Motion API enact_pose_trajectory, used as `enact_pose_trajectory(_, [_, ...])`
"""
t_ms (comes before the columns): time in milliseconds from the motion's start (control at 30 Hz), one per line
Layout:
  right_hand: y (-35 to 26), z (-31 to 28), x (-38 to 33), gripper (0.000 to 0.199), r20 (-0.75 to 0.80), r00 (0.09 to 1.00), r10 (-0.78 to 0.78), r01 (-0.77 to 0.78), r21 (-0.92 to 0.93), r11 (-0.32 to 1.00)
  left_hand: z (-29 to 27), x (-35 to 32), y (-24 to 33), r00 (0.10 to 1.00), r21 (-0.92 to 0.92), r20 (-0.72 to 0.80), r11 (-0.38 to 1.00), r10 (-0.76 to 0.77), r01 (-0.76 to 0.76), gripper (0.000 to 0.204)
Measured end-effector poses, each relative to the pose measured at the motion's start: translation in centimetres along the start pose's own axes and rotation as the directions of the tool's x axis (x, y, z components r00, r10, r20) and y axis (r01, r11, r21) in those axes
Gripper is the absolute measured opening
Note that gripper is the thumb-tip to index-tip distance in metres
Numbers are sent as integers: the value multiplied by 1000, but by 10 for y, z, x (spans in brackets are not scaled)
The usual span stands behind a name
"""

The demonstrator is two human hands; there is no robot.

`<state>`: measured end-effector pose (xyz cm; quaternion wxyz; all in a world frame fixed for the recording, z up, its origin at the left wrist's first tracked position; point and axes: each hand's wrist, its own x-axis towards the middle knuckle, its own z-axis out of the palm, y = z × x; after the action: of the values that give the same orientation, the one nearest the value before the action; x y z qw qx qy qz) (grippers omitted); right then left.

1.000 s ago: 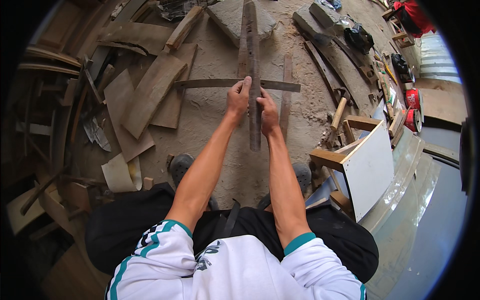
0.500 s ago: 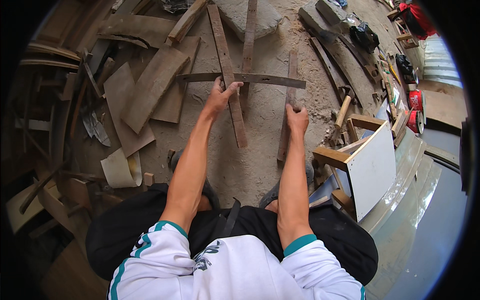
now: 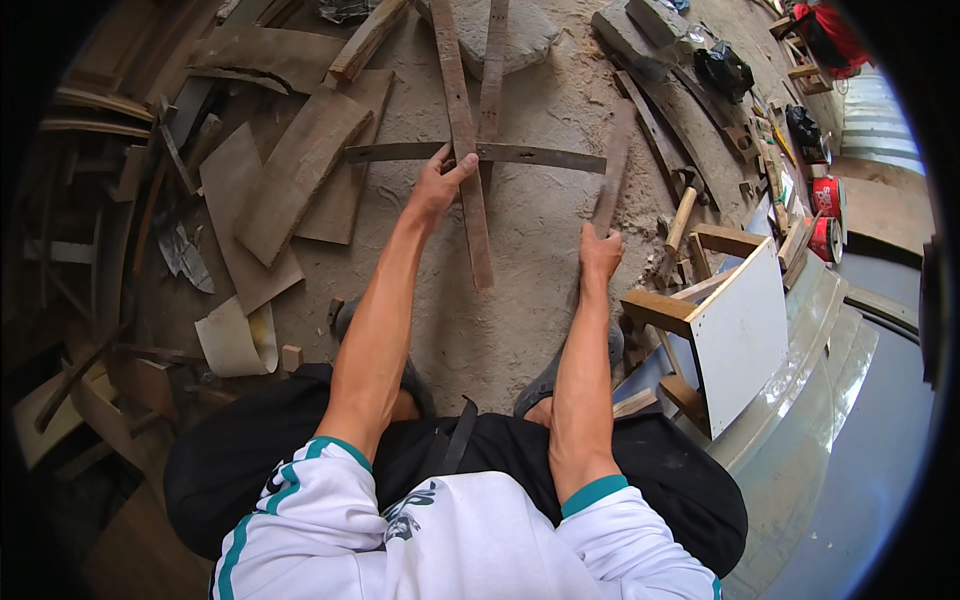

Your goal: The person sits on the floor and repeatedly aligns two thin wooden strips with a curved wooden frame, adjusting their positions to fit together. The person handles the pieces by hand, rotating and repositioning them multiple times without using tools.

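Note:
My left hand (image 3: 440, 185) is closed round a long narrow wooden strip (image 3: 458, 115), which lies across a thin dark cross strip (image 3: 545, 155). Another wooden strip (image 3: 493, 75) runs beneath that crosspiece, just right of the held one. In my right hand (image 3: 601, 250) is a separate wooden strip (image 3: 613, 165), gripped near its lower end and tilted with its top leaning right. Its upper part passes by the right end of the cross strip; whether they touch I cannot tell.
Boards and scrap wood (image 3: 305, 170) are heaped at the left. A concrete slab (image 3: 515, 40) sits at the far middle. To the right are a hammer (image 3: 681, 215), a white-topped wooden frame (image 3: 740, 335) and red cans (image 3: 826, 198). My shoes (image 3: 540, 390) rest on the dusty ground.
The strip in my right hand has swung from nearly upright to leaning right, and that hand has come slightly nearer. My left hand keeps its hold with little movement.

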<state>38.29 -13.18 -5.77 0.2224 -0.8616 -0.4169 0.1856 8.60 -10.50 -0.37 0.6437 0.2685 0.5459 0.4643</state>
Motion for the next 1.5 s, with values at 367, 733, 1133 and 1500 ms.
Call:
enact_pose_trajectory(367, [-80, -39, -21, 47, 468, 818, -335, -367, 872, 322, 11, -4, 10, 994, 16, -67, 997, 83, -82, 49])
enact_pose_trajectory(733, [-112, -27, -60, 61, 733, 535, -420, -478, 672, 565, 16, -3, 17, 984, 53, -133, 992, 117, -110, 38])
enact_pose_trajectory(1133, [-115, -36, -50, 64, 642, 623, -447, -356, 742, 568, 16, -2, 23, 985, 42, -115, 992, 127, -123, 27])
enact_pose_trajectory(1500, [-110, -42, -50, 46, 650, 600, -467, -515, 760, 396, 19, -1, 16, 977, 51, -94, 981, 190, -186, 31])
